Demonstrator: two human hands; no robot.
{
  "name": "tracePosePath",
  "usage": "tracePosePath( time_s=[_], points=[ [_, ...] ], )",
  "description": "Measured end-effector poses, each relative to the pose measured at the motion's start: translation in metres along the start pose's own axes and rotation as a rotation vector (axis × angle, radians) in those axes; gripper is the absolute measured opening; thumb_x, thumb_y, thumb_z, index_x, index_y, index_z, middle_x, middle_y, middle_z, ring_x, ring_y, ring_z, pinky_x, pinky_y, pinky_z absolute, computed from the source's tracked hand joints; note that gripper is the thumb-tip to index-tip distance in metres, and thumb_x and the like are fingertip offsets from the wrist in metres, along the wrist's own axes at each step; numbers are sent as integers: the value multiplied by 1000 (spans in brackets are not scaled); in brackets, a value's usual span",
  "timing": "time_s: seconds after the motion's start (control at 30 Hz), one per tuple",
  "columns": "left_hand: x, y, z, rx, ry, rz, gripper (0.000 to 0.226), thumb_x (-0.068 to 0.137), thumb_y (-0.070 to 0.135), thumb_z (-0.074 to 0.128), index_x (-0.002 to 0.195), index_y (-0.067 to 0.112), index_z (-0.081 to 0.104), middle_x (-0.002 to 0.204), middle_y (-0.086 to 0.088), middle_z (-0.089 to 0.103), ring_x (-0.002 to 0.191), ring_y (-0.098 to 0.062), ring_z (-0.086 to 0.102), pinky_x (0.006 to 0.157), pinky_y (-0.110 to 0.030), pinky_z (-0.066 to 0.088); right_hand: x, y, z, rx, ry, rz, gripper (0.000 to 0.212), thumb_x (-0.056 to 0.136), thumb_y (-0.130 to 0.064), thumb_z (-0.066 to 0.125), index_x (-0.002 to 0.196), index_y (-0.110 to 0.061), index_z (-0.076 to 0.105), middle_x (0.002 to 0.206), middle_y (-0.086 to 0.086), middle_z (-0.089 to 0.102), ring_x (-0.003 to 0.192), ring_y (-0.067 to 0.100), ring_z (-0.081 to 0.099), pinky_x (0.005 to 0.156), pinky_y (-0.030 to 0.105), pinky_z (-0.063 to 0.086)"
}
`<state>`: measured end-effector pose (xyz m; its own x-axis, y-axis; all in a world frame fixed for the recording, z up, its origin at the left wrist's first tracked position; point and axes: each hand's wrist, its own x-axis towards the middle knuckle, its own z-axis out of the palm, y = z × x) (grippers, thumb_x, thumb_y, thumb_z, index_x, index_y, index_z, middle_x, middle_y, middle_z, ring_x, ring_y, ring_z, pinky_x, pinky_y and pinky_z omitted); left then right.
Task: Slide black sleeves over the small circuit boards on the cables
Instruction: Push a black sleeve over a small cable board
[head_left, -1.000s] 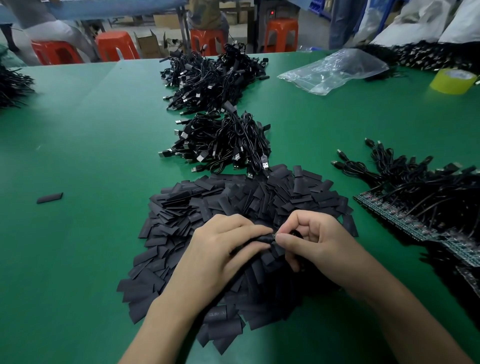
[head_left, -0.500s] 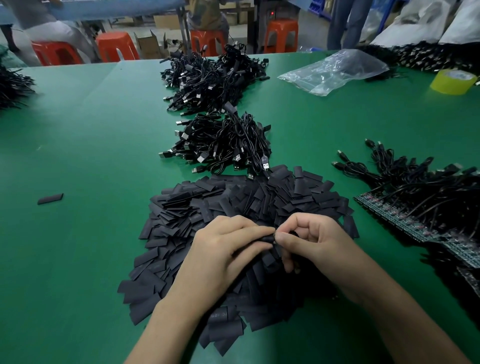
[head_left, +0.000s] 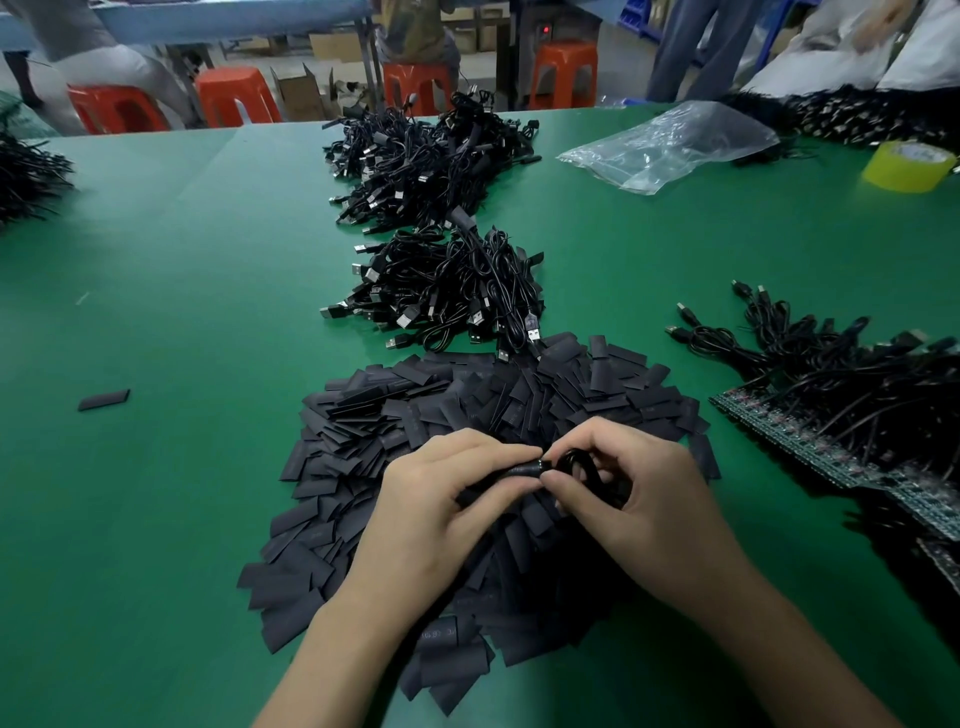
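Both hands meet over a wide pile of flat black sleeves (head_left: 467, 415) on the green table (head_left: 182, 312). My left hand (head_left: 441, 509) pinches one black sleeve (head_left: 522, 470) between thumb and fingers. Against its open end, my right hand (head_left: 639, 499) grips a coiled black cable (head_left: 584, 465); the cable's small board is hidden between the fingertips. To the right lies a row of green circuit boards (head_left: 810, 447) wired to a heap of black cables (head_left: 857, 374).
Two heaps of black USB cables (head_left: 447, 291) lie beyond the sleeves. A lone sleeve (head_left: 104, 400) sits far left. A clear plastic bag (head_left: 670, 145) and a yellow tape roll (head_left: 906, 166) are at the back right. Orange stools (head_left: 563, 73) stand behind the table.
My right hand's fingers have opened slightly, showing the coiled cable in its grip. The hands stay in the same place over the pile.
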<state>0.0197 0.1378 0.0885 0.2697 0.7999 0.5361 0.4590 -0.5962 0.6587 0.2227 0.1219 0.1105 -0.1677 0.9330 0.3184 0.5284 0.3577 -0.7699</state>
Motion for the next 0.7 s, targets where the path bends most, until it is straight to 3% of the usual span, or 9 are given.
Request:
tracePosePath(
  time_s=[0.23, 0.5, 0.7],
  points=[
    [-1, 0, 0, 24, -7, 3, 27, 89, 29, 78, 115, 21, 78, 102, 13, 71, 95, -8, 68, 82, -30, 56, 0, 1, -2, -23, 13, -9, 14, 86, -17, 81, 90, -27, 72, 84, -19, 67, 82, 1, 65, 70, 8, 41],
    [3, 0, -9, 69, 71, 7, 24, 87, 27, 79, 110, 20, 80, 97, 14, 71, 90, -6, 68, 81, -21, 52, 2, 2, -6, 158, 7, 100, 16, 88, -14, 79, 90, -28, 74, 76, -7, 74, 73, 11, 74, 69, 20, 55],
    [4, 1, -8, 39, 70, 1, 22, 86, 25, 79, 107, 21, 80, 95, 17, 70, 88, -6, 68, 80, -17, 49, 2, 1, -4, 253, 1, 144, 15, 89, -8, 78, 90, -23, 74, 73, -1, 75, 71, 9, 75, 70, 18, 55]
  ],
)
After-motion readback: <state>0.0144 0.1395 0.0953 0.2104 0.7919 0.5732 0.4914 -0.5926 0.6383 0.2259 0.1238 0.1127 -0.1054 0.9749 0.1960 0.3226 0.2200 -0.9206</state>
